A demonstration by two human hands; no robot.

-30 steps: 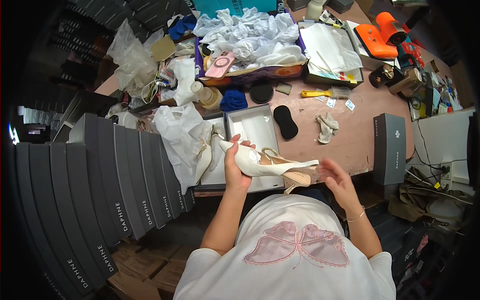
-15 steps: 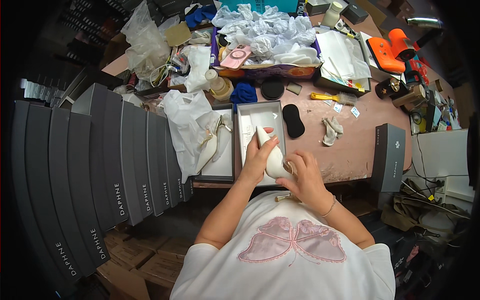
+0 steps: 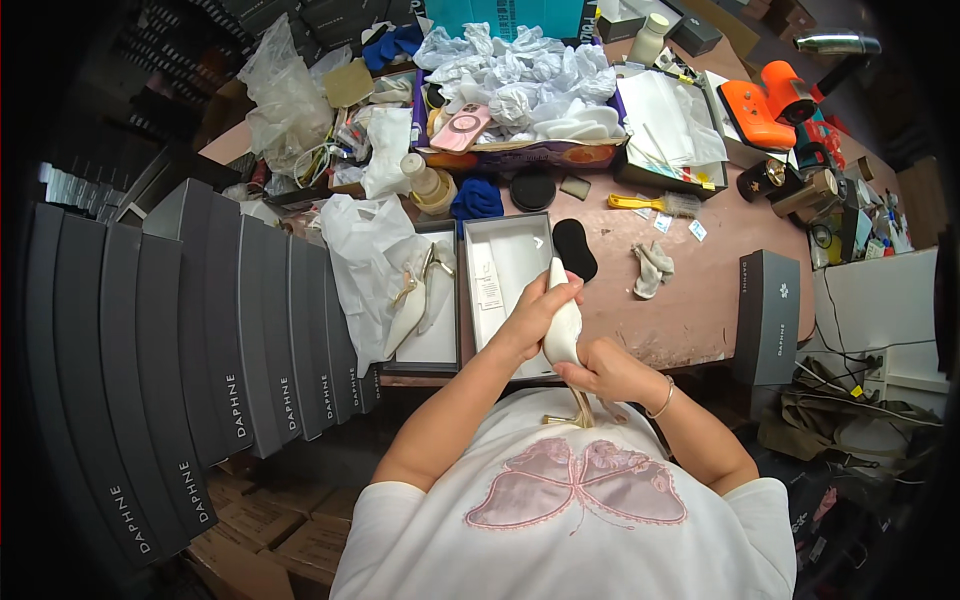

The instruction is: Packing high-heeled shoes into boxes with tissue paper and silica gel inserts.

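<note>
A white pointed-toe high-heeled shoe [image 3: 563,335] is held between my two hands over the table's near edge, its toe pointing away from me. My left hand [image 3: 532,318] wraps round the front part near the toe. Around the back part closes my right hand [image 3: 612,370], hiding much of the heel end. Below it the gold heel [image 3: 572,412] sticks out toward my shirt. A matching white shoe [image 3: 407,312] lies on white tissue paper [image 3: 360,250] in a grey shoebox part [image 3: 455,345] to the left. Beside that, another open grey box part [image 3: 510,235] holds a printed slip.
Tall stacks of grey shoeboxes [image 3: 210,330] stand at left. Behind lie a blue cloth [image 3: 477,199], a black round tin [image 3: 532,189], a black pad [image 3: 574,249], a yellow-handled brush [image 3: 640,202] and a crumpled cloth [image 3: 652,270]. One shoebox [image 3: 768,315] stands at right.
The shoe has shifted right and turned, so its gold heel shows more below. My right hand has gone from fingering the shoe's opening to gripping its back part.
</note>
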